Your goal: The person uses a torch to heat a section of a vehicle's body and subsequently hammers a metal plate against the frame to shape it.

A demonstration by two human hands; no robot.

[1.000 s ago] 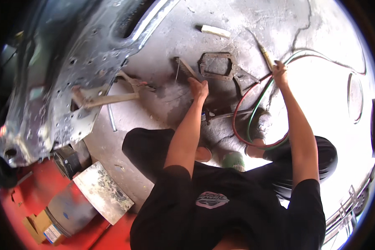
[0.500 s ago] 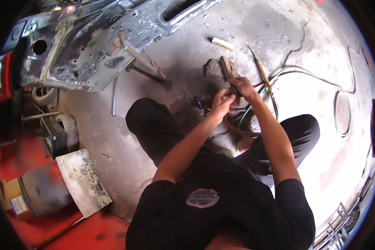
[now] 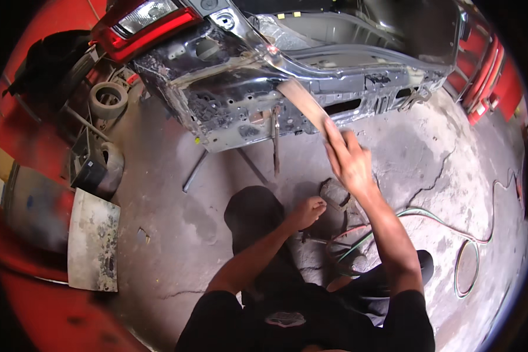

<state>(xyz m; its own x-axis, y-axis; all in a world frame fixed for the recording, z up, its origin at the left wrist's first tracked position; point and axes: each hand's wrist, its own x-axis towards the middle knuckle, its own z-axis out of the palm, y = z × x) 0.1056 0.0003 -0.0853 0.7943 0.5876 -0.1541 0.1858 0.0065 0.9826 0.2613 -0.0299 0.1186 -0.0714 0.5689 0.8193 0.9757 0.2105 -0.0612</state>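
"Where is the wooden tool (image 3: 302,105)?"
"Clasped firmly by one end in the right hand (image 3: 351,167), before the car body (image 3: 234,128); contact can't be told."
"The left hand (image 3: 307,214)?"
"Loosely curled, contents unclear, near the knee (image 3: 249,214)."

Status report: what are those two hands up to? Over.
Right hand gripping flat wooden tool, contact with car body unclear. Left hand curled, contents unclear. Hoses on floor beneath right forearm.

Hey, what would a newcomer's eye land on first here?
Probably the bright red tail light at upper left, on scuffed metal bodywork. Next, the right hand right of centre, gripping a long tan tool. Then the mottled pale panel at lower left.
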